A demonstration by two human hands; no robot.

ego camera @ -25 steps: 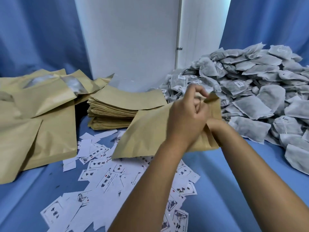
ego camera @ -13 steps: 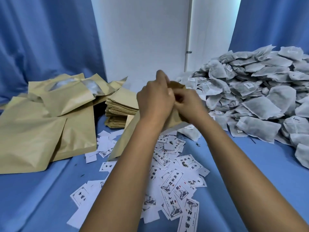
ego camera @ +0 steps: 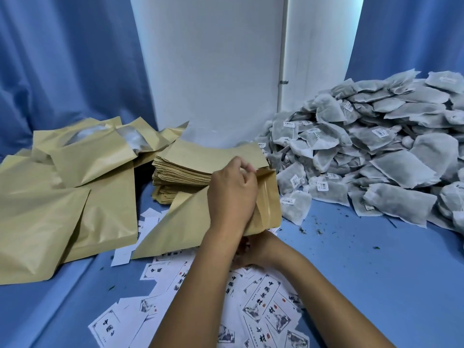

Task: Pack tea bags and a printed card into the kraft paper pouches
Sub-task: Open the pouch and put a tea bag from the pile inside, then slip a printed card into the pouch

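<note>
My left hand (ego camera: 233, 194) grips the open mouth of a kraft paper pouch (ego camera: 180, 227), which slants down to the left over the table. My right hand (ego camera: 259, 248) is low beneath the pouch's mouth, just above the scattered printed cards (ego camera: 261, 300). My left forearm and the pouch hide its fingers. A big heap of grey tea bags (ego camera: 376, 156) lies to the right, apart from both hands.
A stack of flat empty pouches (ego camera: 180, 169) sits behind the held pouch. Several bulging pouches (ego camera: 62, 197) lie at the left. The table has a blue cloth (ego camera: 364, 259) with tea crumbs on it, and a white panel (ego camera: 213, 71) stands at the back.
Both hands were working at the pouch's mouth. My right hand has since dropped below the pouch toward the cards, while my left hand keeps hold of the mouth, now lower.
</note>
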